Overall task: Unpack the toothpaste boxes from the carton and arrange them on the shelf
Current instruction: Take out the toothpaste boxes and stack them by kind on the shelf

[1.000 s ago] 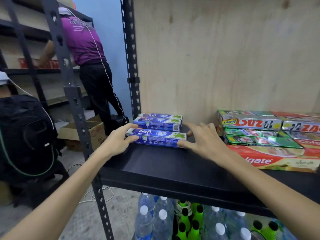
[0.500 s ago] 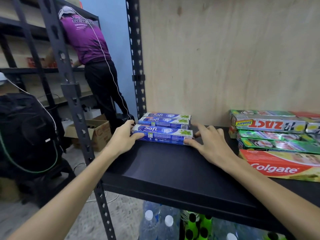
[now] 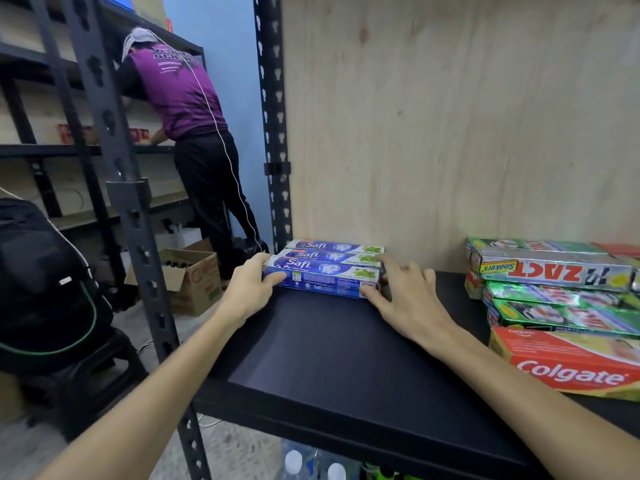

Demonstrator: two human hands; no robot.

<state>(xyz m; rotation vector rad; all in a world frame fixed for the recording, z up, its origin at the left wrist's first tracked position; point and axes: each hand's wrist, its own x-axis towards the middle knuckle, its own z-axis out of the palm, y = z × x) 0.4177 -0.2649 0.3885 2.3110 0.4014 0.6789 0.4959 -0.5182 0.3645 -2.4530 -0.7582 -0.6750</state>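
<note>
Three blue Safi toothpaste boxes lie side by side at the back left of the black shelf (image 3: 329,368), against the plywood back panel. The front Safi box (image 3: 323,277) is held at both ends: my left hand (image 3: 251,287) wraps its left end, and my right hand (image 3: 403,294) presses its right end with fingers spread over the shelf. The middle Safi box (image 3: 329,256) and the rear Safi box (image 3: 337,245) sit directly behind it, touching. The carton these came from is not visible.
Green and silver Zact boxes (image 3: 554,268) and a red Colgate box (image 3: 568,362) fill the shelf's right side. Black rack uprights (image 3: 273,133) frame the left. A person in a purple shirt (image 3: 180,88) works at another rack. An open cardboard box (image 3: 192,278) and a black backpack (image 3: 45,271) are on the floor side.
Both hands have pushed the front Safi box back until it touches the two behind it. The view has moved closer and slightly left.
</note>
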